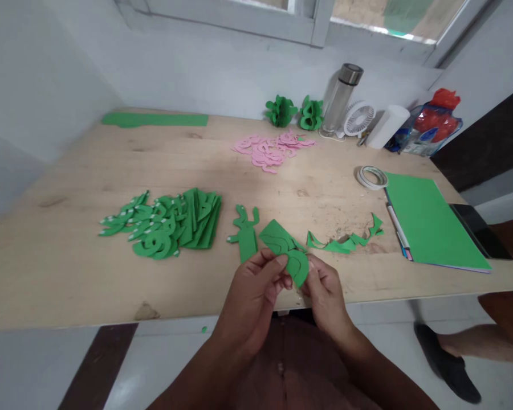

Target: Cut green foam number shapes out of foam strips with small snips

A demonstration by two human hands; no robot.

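Both hands hold a green foam or paper cutout (297, 267) with curved outlines on it, just above the table's front edge. My left hand (256, 285) pinches its left side between thumb and fingers. With closed fingers, my right hand (328, 290) grips its right edge; some of those fingertips are hidden. The cutout's upper part reaches up and left from my fingers. Just left of it lies a green figure-shaped piece (247, 239). Thin, jagged green scraps (346, 245) lie to the right.
Stacked green cutouts (160, 228) lie at the left, pink cutouts (267, 151) farther back. Two green 3D shapes (281, 111), a bottle (342, 102) and a small fan (359, 118) stand by the wall. Tape rolls (373, 177), green sheets (440, 228) and a phone (481, 230) are right.
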